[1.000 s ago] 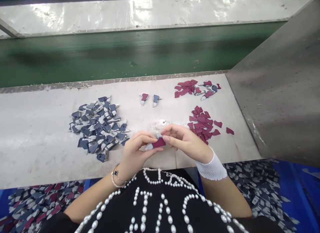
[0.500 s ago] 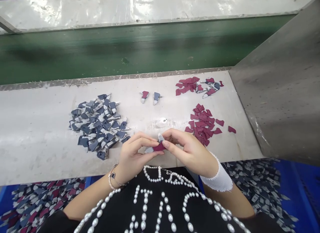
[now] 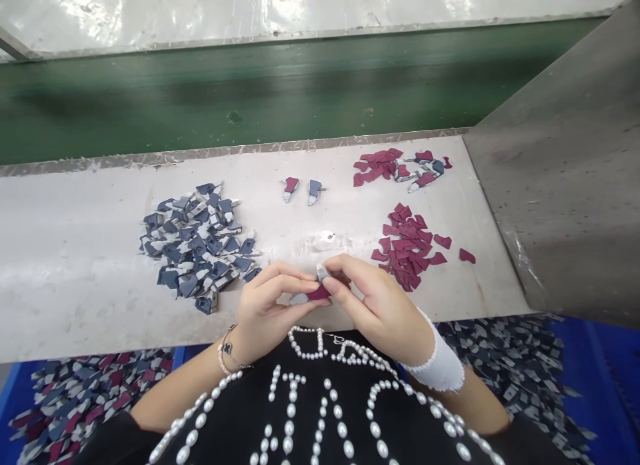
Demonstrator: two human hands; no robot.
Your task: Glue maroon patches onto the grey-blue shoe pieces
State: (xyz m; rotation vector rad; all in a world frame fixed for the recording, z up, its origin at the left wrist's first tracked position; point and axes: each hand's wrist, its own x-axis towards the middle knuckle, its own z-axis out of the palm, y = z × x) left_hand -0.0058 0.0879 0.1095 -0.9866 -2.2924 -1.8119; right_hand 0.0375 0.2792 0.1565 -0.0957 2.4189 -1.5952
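Ahead of the left hand (image 3: 265, 305) and right hand (image 3: 383, 308), a strip of counter (image 3: 345, 208) leaves room to pass forward, with only a small clear plastic disc (image 3: 325, 240) near the fingertips. A pile of navy-and-white pieces (image 3: 197, 248) stands in the way to the left, and a maroon pile (image 3: 405, 245) to the right. Two small pieces (image 3: 303, 190) lie farther forward between the piles. A steel side panel (image 3: 560, 185) rises beyond the maroon pile, and a green conveyor belt (image 3: 200, 98) runs along the counter's far edge.

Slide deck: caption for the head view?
Left hand and right hand pinch a maroon-and-grey cutout above a white bench.
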